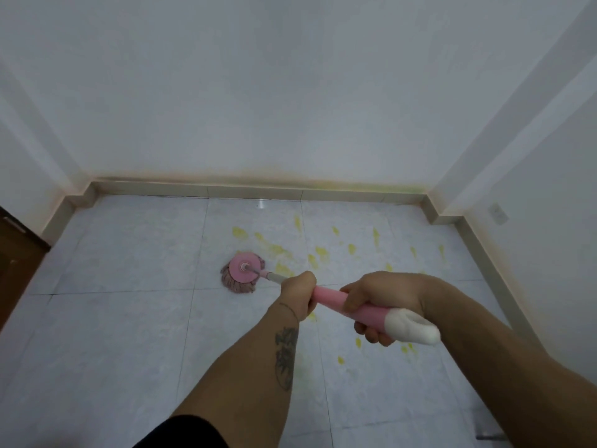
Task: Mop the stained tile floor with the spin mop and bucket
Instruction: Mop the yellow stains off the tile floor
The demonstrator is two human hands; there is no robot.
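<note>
**tilefan:** Both forearms fill the bottom of the shot, so start there. Right hand (376,305) is clenched around the pink handle (332,299) just below its white end cap (412,325); left hand (298,294) is wrapped round the same handle a bit further down, toward the mop head (241,270). That pink disc with its strands sits flat on the tile floor (113,334), well short of the skirting board (258,190).

**mopguy:** So mid-scrub then? Where's the mess relative to the mop head?

**tilefan:** Looks like it, yeah. Yellow stains (319,253) are mostly to its right, a few just beyond it toward the skirting, and more closer to the person under the handle. Tiles to its left look clean already, though that's my read.

**mopguy:** Bucket?

**tilefan:** Not in shot, can't say where it is.

**mopguy:** Next move, I'd guess: keep both hands tight, drag the head rightward through the thick patch, lean on it a bit, since those blotches look dried on.
</note>
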